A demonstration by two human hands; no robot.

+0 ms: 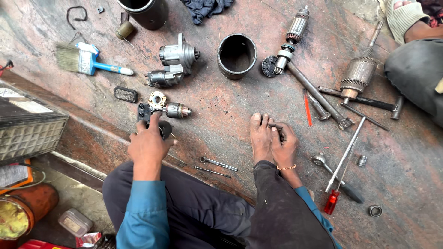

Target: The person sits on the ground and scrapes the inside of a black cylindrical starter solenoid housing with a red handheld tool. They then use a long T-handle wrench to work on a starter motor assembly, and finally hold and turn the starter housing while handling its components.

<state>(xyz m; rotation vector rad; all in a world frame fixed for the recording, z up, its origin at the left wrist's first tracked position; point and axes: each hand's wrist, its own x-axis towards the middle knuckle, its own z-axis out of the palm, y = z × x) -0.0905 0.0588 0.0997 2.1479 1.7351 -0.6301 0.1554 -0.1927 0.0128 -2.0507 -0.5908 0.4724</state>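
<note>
Head view: a person sits on a stained stone floor point(221, 120), legs in dark trousers, sleeves blue, with motor parts spread around.
Left hand point(148, 145): closed around a small black part point(144, 112) and a dark round piece point(164, 129) at the floor; fingers curled, thumb side up.
Beside the left hand: a small brush holder plate point(157, 99) and a starter drive gear point(178, 110) lie just above the fingers, touching or nearly touching the black part.
Right hand point(284, 145): resting on the person's own bare foot point(261, 136), fingers bent and narrow, pinching a small dark item point(276, 125) too small to tell; a thin gold bracelet point(286, 168) circles the wrist.
Between the hands: two slim metal tools point(217, 167) lie near the knee.
Farther up: a starter motor housing point(174, 64), a dark steel cylinder point(236, 55), a blue-handled paintbrush point(87, 61).
Right side: two armatures point(357, 74) on shafts, a hammer point(364, 100), a ratchet wrench point(323, 162), a red-handled screwdriver point(333, 199), a bearing ring point(375, 210).
Left edge: a battery case point(27, 124) on a lower step.
Top right: another person's sandalled foot point(406, 16).
</note>
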